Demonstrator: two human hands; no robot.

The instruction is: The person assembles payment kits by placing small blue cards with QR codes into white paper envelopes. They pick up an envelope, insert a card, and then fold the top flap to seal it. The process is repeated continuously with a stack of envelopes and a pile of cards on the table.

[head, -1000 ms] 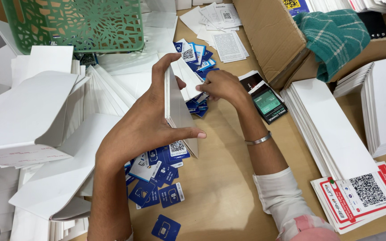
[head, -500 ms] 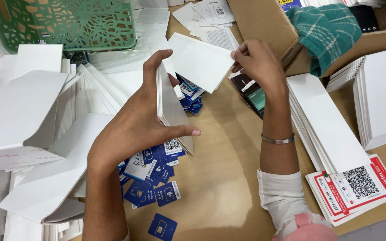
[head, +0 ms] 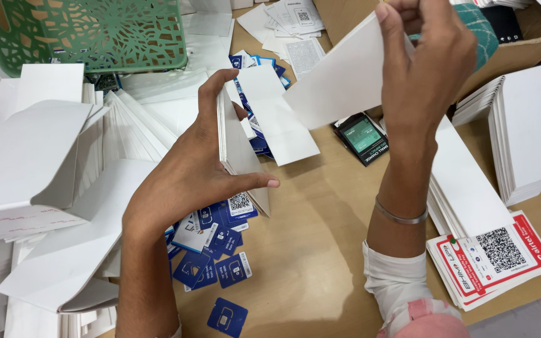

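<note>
Our right hand (head: pixel 427 69) has lifted one white card (head: pixel 339 81) to the upper right, fingers pinched on it. Our left hand (head: pixel 189 181) stays clamped on the card stack (head: pixel 236 147), so we're mid-pull.

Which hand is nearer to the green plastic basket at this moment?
Left. The left hand, holding a stack of white cards on edge, sits just below the green basket. The right hand, lifting a white sheet, is far across the table.

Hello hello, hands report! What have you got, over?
Left hand grips a standing stack of white cards. Right hand pinches one white card, lifted high. Small blue cards scattered beneath on the table.
</note>
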